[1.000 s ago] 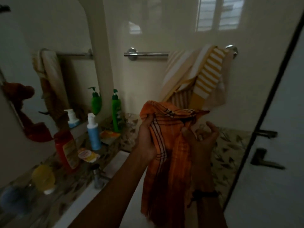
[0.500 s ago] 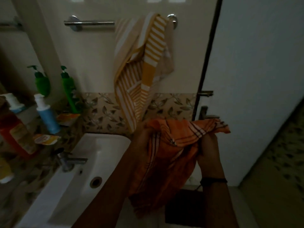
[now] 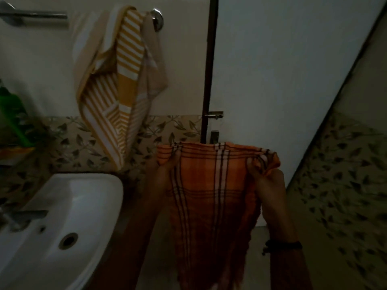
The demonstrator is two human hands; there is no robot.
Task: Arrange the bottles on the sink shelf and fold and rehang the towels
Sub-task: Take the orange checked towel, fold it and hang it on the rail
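Beside the sink (image 3: 69,197), before the door (image 3: 282,80) | orange towel (image 3: 211,185) with dark and white check lines, spread flat, hanging down | left hand (image 3: 165,172) pinching top left corner | right hand (image 3: 266,176) pinching top right corner | yellow striped towel (image 3: 123,80) bunched on rail (image 3: 33,14) above.

Dim lighting. Cream wall (image 3: 41,65) with leaf-patterned tile band (image 3: 69,143); white basin (image 3: 62,206) lower left; white door (image 3: 282,70), dark frame (image 3: 209,59).
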